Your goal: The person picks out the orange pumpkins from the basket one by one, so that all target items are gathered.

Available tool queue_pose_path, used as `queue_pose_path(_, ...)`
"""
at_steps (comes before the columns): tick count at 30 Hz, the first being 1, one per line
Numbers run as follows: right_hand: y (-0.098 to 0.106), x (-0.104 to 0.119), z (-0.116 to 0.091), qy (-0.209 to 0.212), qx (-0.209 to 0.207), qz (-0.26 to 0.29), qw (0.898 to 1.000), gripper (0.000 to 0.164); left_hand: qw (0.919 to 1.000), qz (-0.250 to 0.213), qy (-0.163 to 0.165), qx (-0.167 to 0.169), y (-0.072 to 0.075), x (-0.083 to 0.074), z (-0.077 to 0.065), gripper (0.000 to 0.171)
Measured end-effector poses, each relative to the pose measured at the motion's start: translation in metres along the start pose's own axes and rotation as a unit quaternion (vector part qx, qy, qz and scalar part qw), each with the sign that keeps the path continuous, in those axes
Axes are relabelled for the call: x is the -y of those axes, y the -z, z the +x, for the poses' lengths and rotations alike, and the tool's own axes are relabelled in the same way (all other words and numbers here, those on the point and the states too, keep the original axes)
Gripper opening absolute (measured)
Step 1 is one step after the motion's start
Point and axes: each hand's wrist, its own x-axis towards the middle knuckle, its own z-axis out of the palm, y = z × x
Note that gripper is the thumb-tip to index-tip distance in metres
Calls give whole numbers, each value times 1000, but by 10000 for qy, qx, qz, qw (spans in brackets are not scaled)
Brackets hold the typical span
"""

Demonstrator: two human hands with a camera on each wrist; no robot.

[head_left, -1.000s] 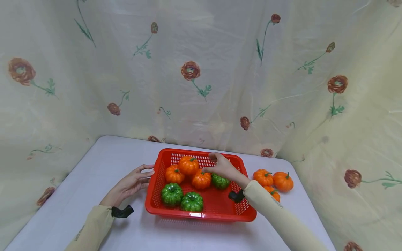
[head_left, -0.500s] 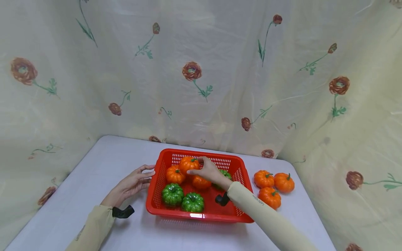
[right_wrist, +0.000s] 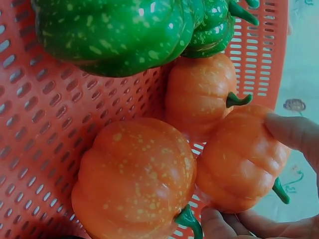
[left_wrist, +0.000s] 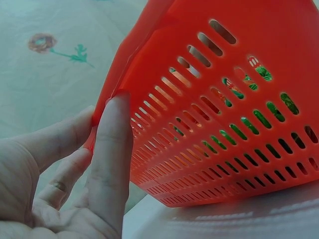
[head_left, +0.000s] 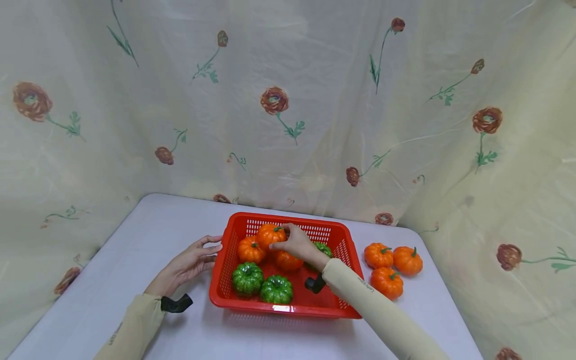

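A red slotted plastic basket (head_left: 315, 314) stands on the table with orange and green pumpkins inside. My left hand (head_left: 191, 261) is at its left side; in the left wrist view thumb and fingers pinch the basket's rim (left_wrist: 112, 79). My right hand (head_left: 299, 246) reaches into the basket and grips an orange pumpkin (right_wrist: 244, 162) at the back left, thumb on one side and fingers on the other. Beside that one are two more orange pumpkins, one at the left (head_left: 251, 250) and one (head_left: 288, 261) partly under the right hand. Green pumpkins (head_left: 247, 279) sit at the front left.
Three orange pumpkins (head_left: 387, 283) lie on the white table (head_left: 180, 220) to the right of the basket. Another green pumpkin (head_left: 323, 248) is partly hidden behind the right hand. A flower-printed curtain (head_left: 315, 125) hangs along the back and sides.
My right hand has moved left from above the green pumpkin at the right of the basket and taken hold of the back orange pumpkin. My left hand has stayed at the rim.
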Motion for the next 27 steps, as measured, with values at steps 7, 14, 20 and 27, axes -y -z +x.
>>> queue_pose_path(7,3,1,-6,120,-28,-47,9999,69,10000,30,6,-25,0,0,0,54)
queue_pose_path(14,11,4,-19,103,67,218,9997,71,10000,22,22,-55,-1,0,0,52)
queue_pose_path(20,21,2,-31,152,4,425,9990,71,10000,37,5,-25,-2,0,-1,54)
queue_pose_path(27,41,-4,-52,104,-65,525,9985,69,10000,-25,-2,29,-2,-1,-2,53)
